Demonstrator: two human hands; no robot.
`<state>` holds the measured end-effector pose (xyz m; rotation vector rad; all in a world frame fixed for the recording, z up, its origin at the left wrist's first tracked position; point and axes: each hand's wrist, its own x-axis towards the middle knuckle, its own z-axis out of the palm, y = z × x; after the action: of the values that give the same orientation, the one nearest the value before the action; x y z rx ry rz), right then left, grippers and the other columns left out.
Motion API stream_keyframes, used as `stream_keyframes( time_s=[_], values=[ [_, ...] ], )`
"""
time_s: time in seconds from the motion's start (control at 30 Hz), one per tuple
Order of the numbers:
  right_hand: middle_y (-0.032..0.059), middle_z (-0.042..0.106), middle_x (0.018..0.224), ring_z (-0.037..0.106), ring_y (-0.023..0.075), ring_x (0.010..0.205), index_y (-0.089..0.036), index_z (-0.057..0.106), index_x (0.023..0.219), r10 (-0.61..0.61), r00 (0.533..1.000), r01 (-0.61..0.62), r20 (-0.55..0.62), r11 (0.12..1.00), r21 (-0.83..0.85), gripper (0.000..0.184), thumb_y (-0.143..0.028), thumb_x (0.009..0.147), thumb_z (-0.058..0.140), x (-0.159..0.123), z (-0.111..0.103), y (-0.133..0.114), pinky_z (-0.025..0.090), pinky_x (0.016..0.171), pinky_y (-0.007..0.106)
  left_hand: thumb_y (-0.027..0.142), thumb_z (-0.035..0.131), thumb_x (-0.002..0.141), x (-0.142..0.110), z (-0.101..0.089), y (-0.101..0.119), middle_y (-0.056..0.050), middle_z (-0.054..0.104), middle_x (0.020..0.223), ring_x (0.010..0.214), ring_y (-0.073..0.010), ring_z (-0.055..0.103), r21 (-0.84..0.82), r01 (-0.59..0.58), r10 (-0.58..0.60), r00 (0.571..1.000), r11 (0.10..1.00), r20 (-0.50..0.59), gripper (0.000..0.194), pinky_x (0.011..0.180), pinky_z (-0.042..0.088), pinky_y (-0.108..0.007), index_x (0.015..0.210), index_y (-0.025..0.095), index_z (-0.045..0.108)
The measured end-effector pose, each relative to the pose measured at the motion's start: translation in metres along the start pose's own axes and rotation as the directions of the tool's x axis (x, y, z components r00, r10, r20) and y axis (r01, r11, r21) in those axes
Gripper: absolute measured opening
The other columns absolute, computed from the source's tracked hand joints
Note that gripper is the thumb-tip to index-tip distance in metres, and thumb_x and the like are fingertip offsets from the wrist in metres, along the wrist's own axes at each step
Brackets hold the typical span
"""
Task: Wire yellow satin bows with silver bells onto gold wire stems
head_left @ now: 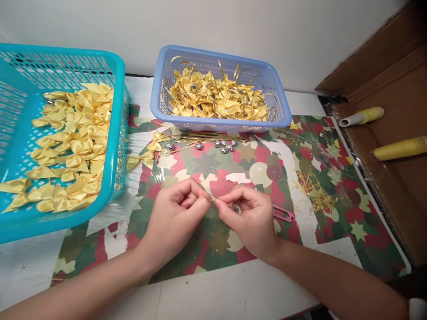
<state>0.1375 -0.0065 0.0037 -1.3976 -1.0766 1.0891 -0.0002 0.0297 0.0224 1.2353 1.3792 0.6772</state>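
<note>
Over the patterned mat, my left hand and my right hand are nearly touching, each closed in a pinch. Between the fingertips runs a fine pale yellow thread, a short piece of it visible. A faint strand also trails down below my left wrist. Partly under my right hand lies a pink-handled tool; its other end is hidden. Beyond the hands are several silver bells, a bundle of gold wire ties and loose yellow satin bows.
A turquoise basket of yellow bows stands at the left. The blue basket at the back holds bows with gold ties. Thread scraps lie at the right, near a cardboard box with two yellow-and-white tubes.
</note>
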Motion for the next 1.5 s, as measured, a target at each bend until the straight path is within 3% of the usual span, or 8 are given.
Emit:
stream_keyframes(
  time_s=[0.87,1.5],
  values=[
    [-0.0029,0.059,0.056,0.052,0.0102,0.051,-0.020,0.061,0.064,0.001,1.000,0.000,-0.015,1.000,0.006,0.012,-0.011,0.069,0.068,-0.0001,0.0015,-0.0003,0.047,0.049,0.024,0.020,0.056,0.071,-0.0007,0.0014,-0.0017,0.010,0.032,0.042,0.038,-0.0048,0.028,-0.008,-0.036,0.036,0.999,0.999,-0.008,0.017,0.035,0.022,-0.016,0.055,0.020,0.050],
    [-0.0030,0.059,0.055,0.051,0.0094,0.050,-0.020,0.062,0.065,0.029,0.999,-0.028,-0.018,0.999,0.039,0.011,-0.012,0.070,0.068,0.0002,0.0005,-0.0003,0.046,0.048,0.023,0.032,0.057,0.079,-0.0009,-0.0012,-0.0004,0.007,0.041,0.044,0.037,-0.0063,0.036,0.022,-0.044,0.043,0.999,0.999,0.024,0.022,0.034,0.027,-0.018,0.062,0.019,0.059]
  ],
)
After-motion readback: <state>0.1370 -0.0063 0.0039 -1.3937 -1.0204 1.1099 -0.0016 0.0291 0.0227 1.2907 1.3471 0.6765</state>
